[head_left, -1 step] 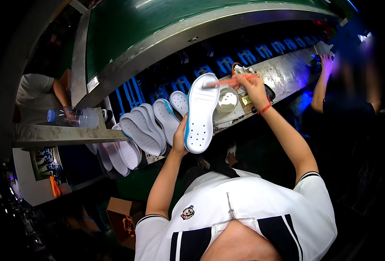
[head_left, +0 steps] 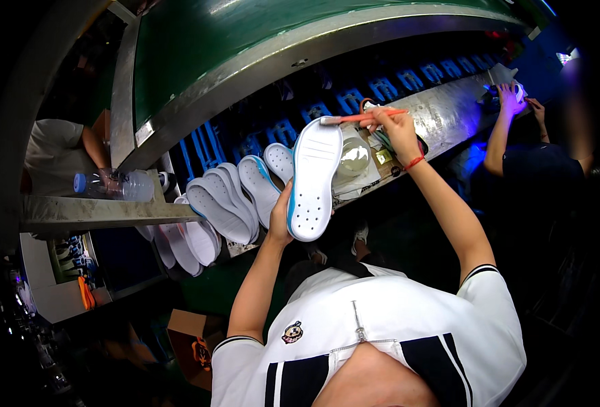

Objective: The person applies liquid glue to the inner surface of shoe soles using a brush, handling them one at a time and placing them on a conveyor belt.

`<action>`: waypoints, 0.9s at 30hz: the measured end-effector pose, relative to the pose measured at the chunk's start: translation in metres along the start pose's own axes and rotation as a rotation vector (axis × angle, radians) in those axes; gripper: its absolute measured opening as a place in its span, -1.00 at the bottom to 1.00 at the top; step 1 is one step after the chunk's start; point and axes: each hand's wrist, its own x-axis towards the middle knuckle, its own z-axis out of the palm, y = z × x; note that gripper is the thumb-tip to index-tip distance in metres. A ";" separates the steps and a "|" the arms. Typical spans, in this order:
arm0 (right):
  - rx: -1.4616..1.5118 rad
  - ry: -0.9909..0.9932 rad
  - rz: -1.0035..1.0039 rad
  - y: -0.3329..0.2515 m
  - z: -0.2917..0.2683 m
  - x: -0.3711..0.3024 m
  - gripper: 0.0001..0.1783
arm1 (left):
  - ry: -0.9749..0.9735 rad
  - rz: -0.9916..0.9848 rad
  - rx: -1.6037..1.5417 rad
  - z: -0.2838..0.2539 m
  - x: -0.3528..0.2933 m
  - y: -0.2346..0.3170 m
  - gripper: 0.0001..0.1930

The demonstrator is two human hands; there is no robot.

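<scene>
My left hand (head_left: 281, 216) is closed round the side of a white shoe sole (head_left: 315, 166) with a blue edge, holding it upright in front of me. Small dark holes dot its lower part, and grooves cross it higher up. Between the fingers of my right hand (head_left: 396, 134) is a brush (head_left: 354, 119) with an orange-red handle. Its bristles touch the top rim of the sole. Just behind and right of the sole stands a round bowl (head_left: 354, 156) with something pale in it; its contents are hard to make out.
More soles (head_left: 222, 207) stand in a leaning row to the left. A plastic bottle (head_left: 120, 184) lies on a metal ledge (head_left: 103, 209). Blue holders (head_left: 385, 87) line the conveyor beyond the metal bench (head_left: 442, 112). At right, a co-worker's hand (head_left: 510, 100) is under violet light. A cardboard box (head_left: 188, 339) sits lower left.
The brush has moved from the sole's upper inside face to its top rim, my right hand going slightly up. The co-worker's other hand now shows at right. My left hand has hardly moved.
</scene>
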 end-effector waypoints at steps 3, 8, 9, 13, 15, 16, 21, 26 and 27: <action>-0.059 -0.130 -0.086 -0.023 0.002 -0.001 -0.71 | -0.043 -0.016 -0.026 -0.001 -0.005 -0.002 -0.36; -0.273 -0.217 -0.177 -0.051 -0.014 0.016 -0.77 | -0.105 -0.098 -0.086 0.000 -0.009 0.004 -0.35; -0.328 -0.316 -0.246 -0.057 -0.011 0.016 -0.78 | -0.125 -0.105 -0.081 0.001 -0.010 0.006 -0.35; -0.502 -0.424 -0.259 -0.081 -0.009 0.023 -0.81 | -0.171 -0.088 -0.055 0.004 -0.011 0.008 -0.35; -0.594 -0.294 -0.427 -0.074 -0.023 0.025 -0.80 | -0.148 -0.040 0.002 0.004 -0.009 0.007 -0.40; -0.552 -0.258 -0.416 -0.066 -0.021 0.020 -0.80 | -0.111 -0.001 0.048 0.001 -0.010 0.007 -0.43; -0.396 -0.245 -0.310 -0.045 0.010 -0.044 -0.80 | 0.075 0.208 0.137 0.000 0.000 0.008 -0.50; -0.562 -0.332 -0.391 -0.048 0.032 -0.095 -0.84 | 0.215 0.430 0.147 -0.021 0.022 -0.005 -0.52; -0.640 -0.371 -0.398 -0.053 0.034 -0.103 -0.84 | 0.224 0.445 0.176 -0.025 0.023 -0.004 -0.52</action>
